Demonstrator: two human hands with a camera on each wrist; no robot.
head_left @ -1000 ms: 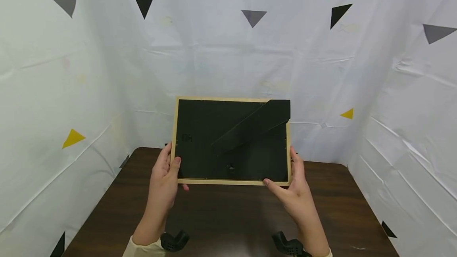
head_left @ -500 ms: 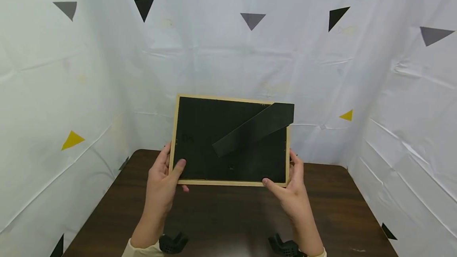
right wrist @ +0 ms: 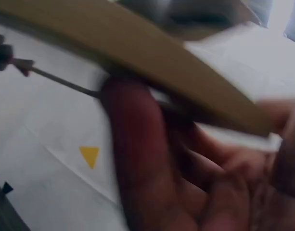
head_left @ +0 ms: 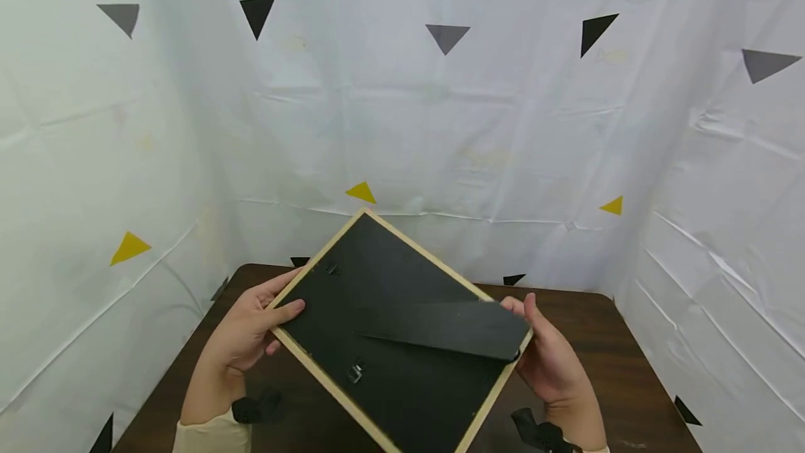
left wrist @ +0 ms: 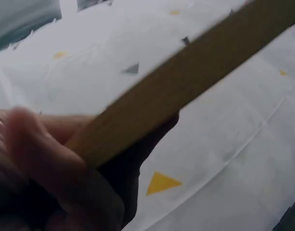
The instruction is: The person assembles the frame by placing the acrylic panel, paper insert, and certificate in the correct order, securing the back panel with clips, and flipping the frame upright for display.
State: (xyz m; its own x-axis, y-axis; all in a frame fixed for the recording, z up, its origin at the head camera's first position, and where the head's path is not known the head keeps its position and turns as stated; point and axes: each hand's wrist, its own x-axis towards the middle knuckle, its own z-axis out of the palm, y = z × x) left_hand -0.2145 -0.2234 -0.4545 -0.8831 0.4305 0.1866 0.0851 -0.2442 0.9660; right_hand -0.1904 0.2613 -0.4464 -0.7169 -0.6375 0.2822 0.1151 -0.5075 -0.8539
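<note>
A picture frame [head_left: 409, 268] with a black back and pale wood edges is held up in the air, its back towards me and turned cornerwise. The black easel stand [head_left: 446, 327] on its back reaches the right corner. My left hand [head_left: 242, 331] grips the left corner, thumb on the back and fingers behind. At the right corner my right hand [head_left: 556, 365] holds the frame near the stand's end. In the left wrist view the wooden edge [left wrist: 137, 110] lies between thumb and fingers. The right wrist view shows fingers [right wrist: 137, 139] under the blurred edge. The front is hidden.
A dark wooden table [head_left: 604, 369] lies below the hands. White sheeting [head_left: 402, 124] with black, grey and yellow triangles surrounds it at the back and both sides. A small metal hanger [head_left: 356, 371] sits on the frame's back.
The picture frame has turned clockwise from nearly level to cornerwise and come lower. My left hand has moved left; my right hand has shifted right and changed its hold to the stand's corner.
</note>
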